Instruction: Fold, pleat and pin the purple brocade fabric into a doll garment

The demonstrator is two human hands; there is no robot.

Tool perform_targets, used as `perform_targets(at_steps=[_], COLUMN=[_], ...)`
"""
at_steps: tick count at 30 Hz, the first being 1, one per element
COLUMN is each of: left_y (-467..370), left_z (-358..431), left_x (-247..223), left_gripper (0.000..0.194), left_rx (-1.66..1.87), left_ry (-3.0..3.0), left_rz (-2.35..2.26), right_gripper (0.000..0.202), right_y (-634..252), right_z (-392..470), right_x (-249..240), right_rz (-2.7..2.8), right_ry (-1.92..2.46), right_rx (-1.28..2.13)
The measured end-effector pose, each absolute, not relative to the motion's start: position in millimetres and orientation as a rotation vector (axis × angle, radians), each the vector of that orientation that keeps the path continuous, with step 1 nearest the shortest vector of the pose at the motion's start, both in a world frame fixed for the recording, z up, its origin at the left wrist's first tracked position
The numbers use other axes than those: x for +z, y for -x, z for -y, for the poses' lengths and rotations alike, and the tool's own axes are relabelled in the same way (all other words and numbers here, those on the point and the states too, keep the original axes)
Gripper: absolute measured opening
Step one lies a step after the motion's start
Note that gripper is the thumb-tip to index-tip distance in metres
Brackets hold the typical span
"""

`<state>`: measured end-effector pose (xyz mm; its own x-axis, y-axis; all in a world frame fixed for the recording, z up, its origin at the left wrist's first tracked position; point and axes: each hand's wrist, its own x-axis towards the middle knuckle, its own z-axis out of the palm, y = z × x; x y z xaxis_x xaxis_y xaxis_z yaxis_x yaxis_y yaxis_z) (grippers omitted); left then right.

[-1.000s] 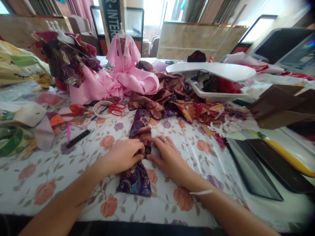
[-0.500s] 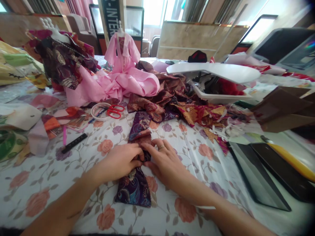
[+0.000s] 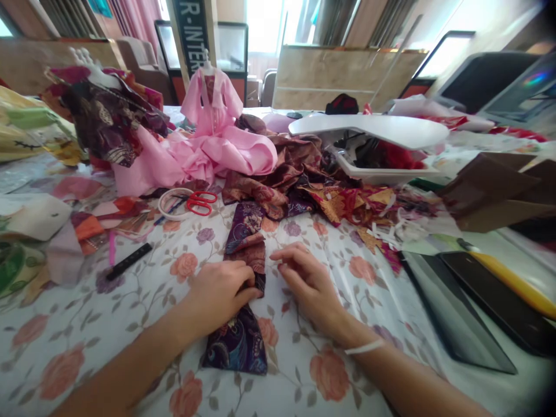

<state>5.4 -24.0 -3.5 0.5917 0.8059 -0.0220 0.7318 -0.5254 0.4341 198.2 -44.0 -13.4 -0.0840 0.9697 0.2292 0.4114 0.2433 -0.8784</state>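
A strip of dark purple patterned brocade fabric (image 3: 238, 346) lies lengthwise on the flowered tablecloth (image 3: 152, 307), with a reddish-brown section in its middle. My left hand (image 3: 223, 289) pinches the strip near that middle, its fingers closed on the cloth. To the right of the strip, my right hand (image 3: 304, 284) is held apart from it, fingers loosely curved and spread, with nothing in them. A white band (image 3: 365, 347) circles my right wrist. The far end of the strip reaches a heap of brown brocade (image 3: 299, 162).
Behind are a small dress form in a pink gown (image 3: 211, 98) and another draped in dark fabric (image 3: 104, 110). Red-handled scissors (image 3: 201, 202) and a white ring (image 3: 167, 204) lie left of the strip. A black tablet (image 3: 452, 313) and a yellow-handled tool (image 3: 512, 284) are at right.
My right hand has let go of the fabric strip and moved away to the right, its fingers opening. My left hand stays on the strip. The view has shifted slightly.
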Motion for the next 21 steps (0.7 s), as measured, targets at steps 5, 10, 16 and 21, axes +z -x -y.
perform_targets(at_steps=[5,10,16,21], left_y=[-11,-10,-9,-8], left_z=[27,28,23,23], left_x=[-8,-6,-3,-4], left_gripper=[0.018,0.015,0.017,0.015], left_rx=[0.212,0.239,0.251,0.328], left_ry=[-2.527,-2.455,-2.294,-2.242], left_rz=[-1.240,-1.201,-1.217,-1.221], right_gripper=[0.021,0.022,0.026,0.022], right_y=[-204,-203,-206,-205], right_z=[37,33,30,30], right_x=[-17,-14,-10,-7], right_rz=[1.128,0.893,0.811,0.704], right_ry=[1.197,1.078,1.067,0.973], right_rx=[1.213,1.290,1.366,1.471])
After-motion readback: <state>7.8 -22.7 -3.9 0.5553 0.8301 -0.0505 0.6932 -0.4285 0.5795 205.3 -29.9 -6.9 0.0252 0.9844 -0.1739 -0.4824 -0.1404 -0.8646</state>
